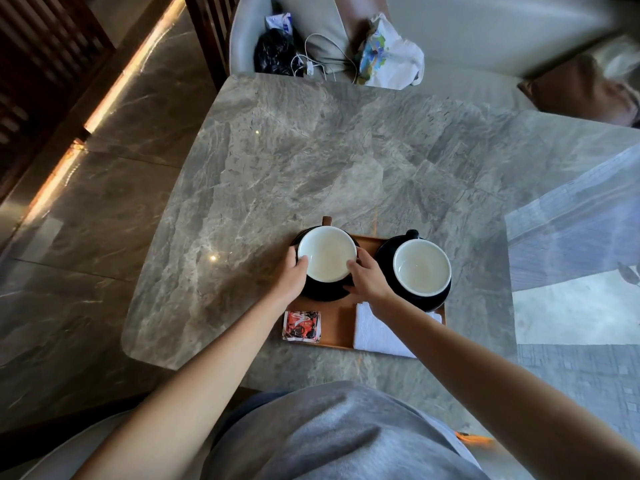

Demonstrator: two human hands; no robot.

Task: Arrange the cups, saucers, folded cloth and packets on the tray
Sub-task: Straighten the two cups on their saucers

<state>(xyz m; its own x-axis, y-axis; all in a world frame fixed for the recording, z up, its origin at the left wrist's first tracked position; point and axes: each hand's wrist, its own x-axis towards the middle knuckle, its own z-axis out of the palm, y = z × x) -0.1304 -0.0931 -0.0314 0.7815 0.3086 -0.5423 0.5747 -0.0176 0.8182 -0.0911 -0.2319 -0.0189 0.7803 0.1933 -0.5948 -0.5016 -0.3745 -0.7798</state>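
Observation:
A wooden tray (337, 327) lies on the marble table near me. At its back left stands a cup, black outside and white inside (327, 252), on a black saucer (325, 292). My left hand (292, 277) and my right hand (367, 277) grip that cup from either side. A second cup (420, 266) sits on its own black saucer (384, 252) at the back right. A folded white cloth (375, 336) lies at the tray's front right, partly under my right forearm. A red and black packet (301, 325) rests at the front left corner.
The grey marble table (311, 161) stretches away behind the tray. A pale sofa at the far side holds a black bag (273, 51), white cables (318, 62) and a printed plastic bag (388, 53). A cushion (581, 91) lies at the far right.

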